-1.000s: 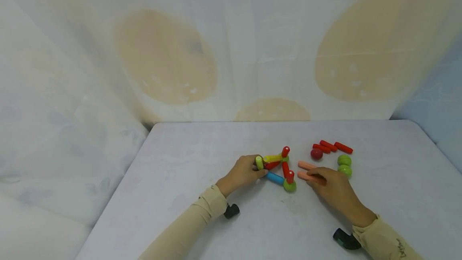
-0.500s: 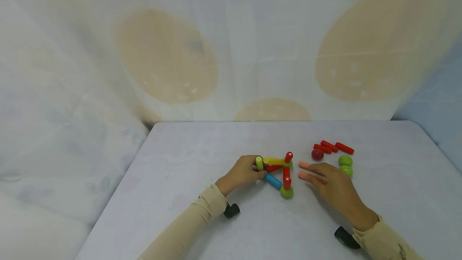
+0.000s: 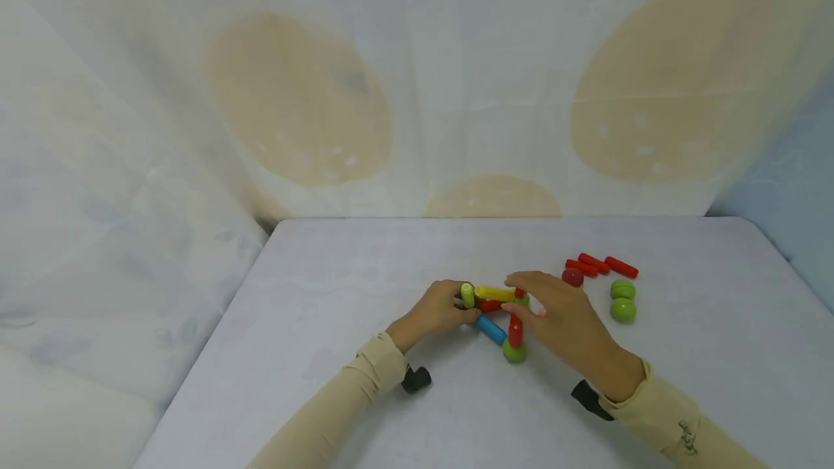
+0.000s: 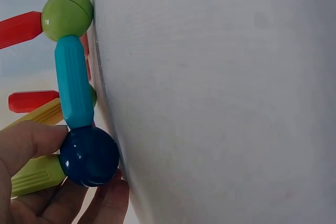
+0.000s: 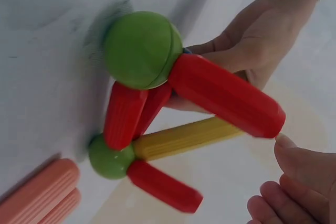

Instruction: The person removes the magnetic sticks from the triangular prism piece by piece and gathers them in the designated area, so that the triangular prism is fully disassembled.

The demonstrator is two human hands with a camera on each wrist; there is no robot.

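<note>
A toy frame of sticks and balls lies mid-table: a yellow stick (image 3: 495, 293), a blue stick (image 3: 491, 329) (image 4: 73, 85), red sticks, and a near green ball (image 3: 513, 351) (image 5: 142, 51) with a red stick (image 5: 226, 95) rising from it. My left hand (image 3: 435, 312) grips the frame's left corner, thumb and fingers round a dark blue ball (image 4: 89, 156) beside a yellow-green stick (image 3: 467, 294). My right hand (image 3: 554, 313) hovers over the frame's right side with loosely bent fingers (image 5: 286, 182) close to the red stick's tip, holding nothing. Two pink sticks (image 5: 37, 192) lie under that hand.
Loose pieces sit to the right: three red sticks (image 3: 599, 265), a dark red ball (image 3: 573, 277) and two green balls (image 3: 623, 300). The grey table (image 3: 339, 273) meets a draped cloth backdrop behind and on the left.
My right hand left the pink sticks and moved left over the frame. The frame's near green ball shifted slightly toward me. The left hand kept its grip.
</note>
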